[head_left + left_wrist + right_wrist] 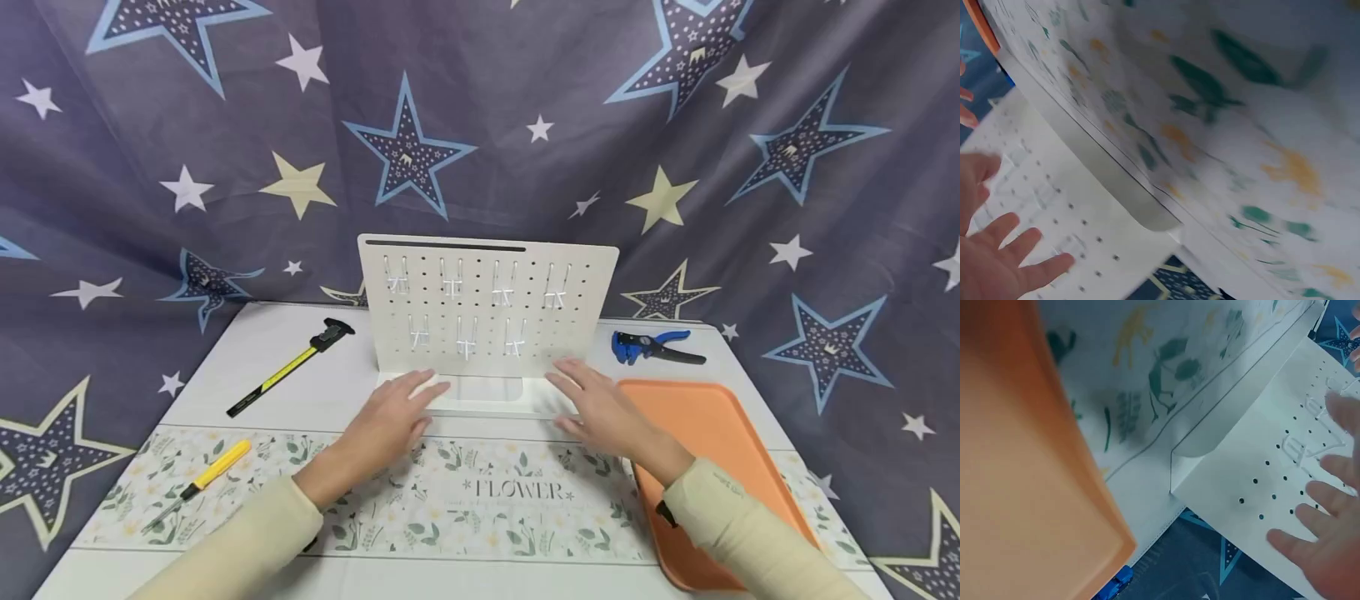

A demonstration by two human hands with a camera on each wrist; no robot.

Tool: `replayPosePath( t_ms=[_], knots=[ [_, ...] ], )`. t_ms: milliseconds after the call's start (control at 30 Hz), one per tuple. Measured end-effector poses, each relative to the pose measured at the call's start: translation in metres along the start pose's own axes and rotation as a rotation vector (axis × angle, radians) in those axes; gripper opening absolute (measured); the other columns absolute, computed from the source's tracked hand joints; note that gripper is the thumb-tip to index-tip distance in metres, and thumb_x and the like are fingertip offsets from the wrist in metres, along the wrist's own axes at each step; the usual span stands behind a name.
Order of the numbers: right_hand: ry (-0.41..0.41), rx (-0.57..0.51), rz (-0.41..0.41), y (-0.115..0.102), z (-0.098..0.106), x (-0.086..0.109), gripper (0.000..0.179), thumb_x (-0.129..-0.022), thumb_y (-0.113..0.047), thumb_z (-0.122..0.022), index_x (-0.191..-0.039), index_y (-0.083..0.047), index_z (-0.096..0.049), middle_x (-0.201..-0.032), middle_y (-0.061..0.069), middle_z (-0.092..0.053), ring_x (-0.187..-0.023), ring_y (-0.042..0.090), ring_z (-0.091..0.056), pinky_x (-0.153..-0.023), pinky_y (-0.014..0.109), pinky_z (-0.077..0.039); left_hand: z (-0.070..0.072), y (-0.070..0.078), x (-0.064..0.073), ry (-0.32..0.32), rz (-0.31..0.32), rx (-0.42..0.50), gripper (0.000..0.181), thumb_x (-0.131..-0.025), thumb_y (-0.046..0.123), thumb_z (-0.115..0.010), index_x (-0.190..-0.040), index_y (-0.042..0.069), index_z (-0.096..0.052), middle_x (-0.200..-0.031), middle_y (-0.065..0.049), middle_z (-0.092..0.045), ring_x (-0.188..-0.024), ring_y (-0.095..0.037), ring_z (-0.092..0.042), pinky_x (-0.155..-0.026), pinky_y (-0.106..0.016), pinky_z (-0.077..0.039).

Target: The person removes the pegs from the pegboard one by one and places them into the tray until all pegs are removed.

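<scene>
A white pegboard point(495, 287) with several clear hooks point(517, 337) stands upright on its base at the back of the table. My left hand point(393, 417) hovers by the base's left end, fingers spread and nothing held. On the other side, my right hand point(603, 412) reaches toward the base's right end, fingers apart and holding nothing. In the left wrist view, the left fingers point(1019, 240) overlap the board's holes and hooks. The right wrist view has the right fingers point(1329, 500) spread in front of the board's face.
An orange tray point(720, 442) lies at the right under my forearm, with a blue-and-black wire stripper point(656, 347) behind it. To the left are a black-and-yellow caliper point(292, 367) and a yellow-handled screwdriver point(202, 477). A floral runner point(465, 517) crosses the table; a star-patterned curtain point(480, 108) hangs behind.
</scene>
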State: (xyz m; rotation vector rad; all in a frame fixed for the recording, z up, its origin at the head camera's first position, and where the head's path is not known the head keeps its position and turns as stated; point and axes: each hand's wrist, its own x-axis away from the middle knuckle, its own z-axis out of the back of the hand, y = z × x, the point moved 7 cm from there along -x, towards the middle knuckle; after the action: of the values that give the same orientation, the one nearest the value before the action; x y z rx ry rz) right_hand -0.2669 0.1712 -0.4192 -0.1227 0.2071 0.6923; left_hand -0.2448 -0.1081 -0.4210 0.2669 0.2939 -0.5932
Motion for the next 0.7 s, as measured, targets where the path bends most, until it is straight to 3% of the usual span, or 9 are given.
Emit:
replayPosePath(
  t_ms=[67, 133, 233, 333, 400, 533, 700],
  knots=[
    [0.078, -0.017, -0.026, 0.006, 0.006, -0.007, 0.063, -0.088, -0.027, -0.08, -0.141, -0.004, -0.056, -0.144, 0.019, -0.057, -0.133, 0.038, -0.055, -0.108, 0.055, -0.047, 0.011, -0.012, 0.002, 0.124, 0.037, 0.035, 0.047, -0.091, 0.013, -0.074, -0.137, 0.014, -0.061, -0.139, -0.013, -0.061, -0.127, -0.033, -0.06, -0.102, -0.054, -0.051],
    [0.14, -0.026, -0.054, 0.013, 0.011, -0.016, 0.056, -0.086, -0.023, -0.081, -0.136, -0.005, -0.061, -0.134, 0.017, -0.062, -0.124, 0.036, -0.06, -0.103, 0.052, -0.051, 0.021, -0.029, 0.002, 0.205, 0.114, 0.085, 0.037, -0.093, 0.011, -0.07, -0.13, 0.011, -0.064, -0.129, -0.011, -0.065, -0.118, -0.03, -0.063, -0.098, -0.049, -0.054],
    [0.233, -0.031, -0.075, 0.025, 0.019, -0.031, 0.048, -0.085, -0.019, -0.082, -0.129, -0.007, -0.065, -0.126, 0.015, -0.066, -0.115, 0.033, -0.064, -0.096, 0.048, -0.055, 0.033, -0.06, -0.003, 0.304, 0.278, 0.186, 0.027, -0.097, 0.01, -0.063, -0.124, 0.006, -0.064, -0.122, -0.013, -0.063, -0.109, -0.03, -0.063, -0.092, -0.047, -0.056],
    [0.316, -0.01, -0.073, 0.033, 0.024, -0.044, 0.042, -0.085, -0.017, -0.082, -0.123, -0.01, -0.067, -0.122, 0.011, -0.068, -0.111, 0.029, -0.066, -0.088, 0.044, -0.058, 0.042, -0.091, -0.011, 0.408, 0.45, 0.322, 0.031, -0.099, 0.009, -0.059, -0.128, 0.001, -0.058, -0.121, -0.019, -0.058, -0.106, -0.034, -0.062, -0.088, -0.047, -0.056],
    [0.343, 0.002, -0.067, 0.035, 0.024, -0.051, 0.039, -0.085, -0.017, -0.082, -0.121, -0.011, -0.069, -0.121, 0.009, -0.069, -0.108, 0.027, -0.068, -0.084, 0.042, -0.059, 0.044, -0.11, -0.017, 0.465, 0.546, 0.41, 0.037, -0.098, 0.009, -0.059, -0.132, -0.002, -0.054, -0.123, -0.022, -0.055, -0.108, -0.038, -0.062, -0.092, -0.048, -0.054],
    [0.356, 0.016, -0.07, 0.033, 0.016, -0.063, 0.037, -0.085, -0.02, -0.082, -0.119, -0.012, -0.07, -0.12, 0.008, -0.07, -0.101, 0.024, -0.069, -0.081, 0.038, -0.06, 0.04, -0.137, -0.026, 0.486, 0.682, 0.538, 0.045, -0.098, 0.014, -0.06, -0.14, 0.001, -0.05, -0.13, -0.021, -0.056, -0.116, -0.037, -0.063, -0.103, -0.047, -0.049],
    [0.388, 0.027, -0.064, 0.025, 0.004, -0.075, 0.033, -0.084, -0.02, -0.083, -0.115, -0.015, -0.072, -0.111, 0.006, -0.072, -0.092, 0.021, -0.07, -0.074, 0.035, -0.059, 0.028, -0.147, -0.039, 0.426, 0.72, 0.614, 0.043, -0.1, 0.018, -0.062, -0.141, 0.006, -0.053, -0.133, -0.017, -0.062, -0.12, -0.032, -0.065, -0.101, -0.044, -0.052]
  ],
)
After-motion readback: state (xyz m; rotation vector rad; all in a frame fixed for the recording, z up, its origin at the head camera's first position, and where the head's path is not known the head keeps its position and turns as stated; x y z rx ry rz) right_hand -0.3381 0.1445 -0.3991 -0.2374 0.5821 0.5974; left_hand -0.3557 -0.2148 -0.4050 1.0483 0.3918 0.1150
